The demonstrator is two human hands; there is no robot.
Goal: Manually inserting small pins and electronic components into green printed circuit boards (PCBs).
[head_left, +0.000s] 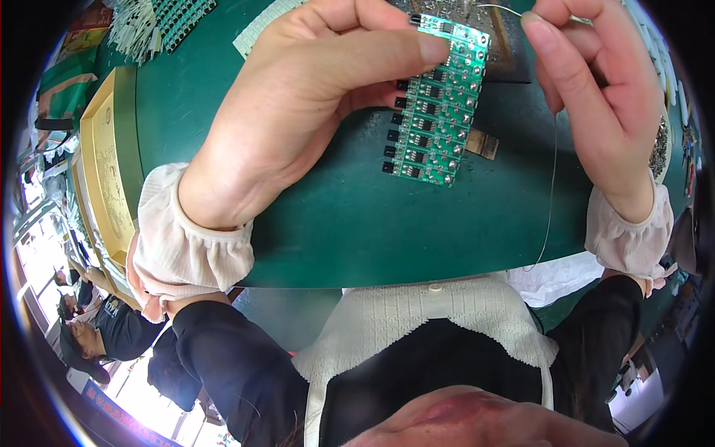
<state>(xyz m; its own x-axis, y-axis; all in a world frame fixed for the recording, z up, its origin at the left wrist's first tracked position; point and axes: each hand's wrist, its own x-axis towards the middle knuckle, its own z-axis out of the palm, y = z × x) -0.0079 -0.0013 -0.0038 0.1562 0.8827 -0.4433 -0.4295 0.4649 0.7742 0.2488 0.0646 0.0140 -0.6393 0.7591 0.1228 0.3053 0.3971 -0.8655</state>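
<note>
While the left hand [298, 86] has a green circuit board panel [436, 112] clamped near its upper end, the right hand [607, 82] pinches a thin silvery wire [553, 190]. Left grip: thumb flat on the component face, other fingers behind. Panel is up off the counter [357, 235], in front of the person, long axis slightly tilted, lower end leaning left. Repeated rows of black chips down the middle, black parts sticking out along the left edge, round solder spots along the right.

Right grip: thumb and fingers narrow at the wire, short end pointing left, near the panel's top right corner. Longer run hangs below the hand toward the counter's near edge; the join between the two is hidden in the hand.

Behind the panel: a small brown block [484, 144] on the counter, and a dark plate [512, 71] further up. Far left: gold box [91, 123], a bundle of white strips [138, 33], more green boards [182, 18] beside it. Right rim: a round container [665, 119] of small bits, partly covered by the right hand.
</note>
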